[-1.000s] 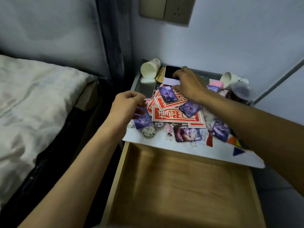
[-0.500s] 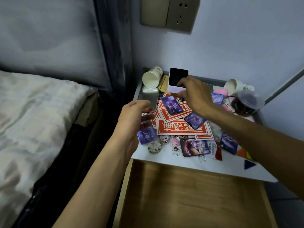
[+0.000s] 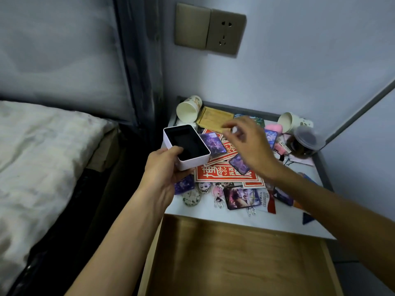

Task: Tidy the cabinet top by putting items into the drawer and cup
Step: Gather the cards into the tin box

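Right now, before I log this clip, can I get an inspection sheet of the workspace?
surface: cabinet top, white, mostly covered.
job's things: drawer open below, nothing seen inside; white box, dark-lined, lidless; left paper cup and right paper cup on their sides at the back.
clutter: red envelopes, purple cards, keychain charms, lidded plastic jar.
grips: left hand holds the box's near end; right hand hovers over the cards, blurred, grip unclear.
cables: nothing seen; wall socket unused.
surroundings: bed on the left.
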